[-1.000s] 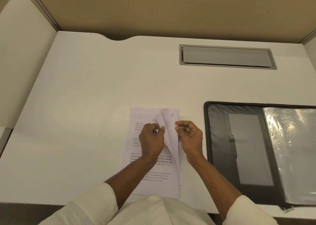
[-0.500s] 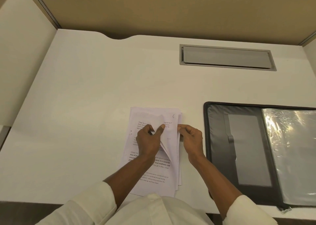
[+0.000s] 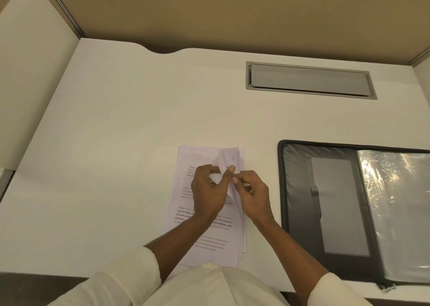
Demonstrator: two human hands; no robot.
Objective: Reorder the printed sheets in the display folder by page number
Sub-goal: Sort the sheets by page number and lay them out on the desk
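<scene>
White desk [image 3: 116, 143] fills the view, with a grey flap [image 3: 309, 80] set in its far side. Near the front edge lies a pile of printed sheets [image 3: 204, 238]; the left hand [image 3: 208, 196] pinches the top pages, bent up at their right side, and the right hand [image 3: 254, 195] pinches a page edge just beside it. To the right, apart from the pile, the black display folder [image 3: 300, 189] lies open, showing a shiny clear sleeve [image 3: 398, 212].
</scene>
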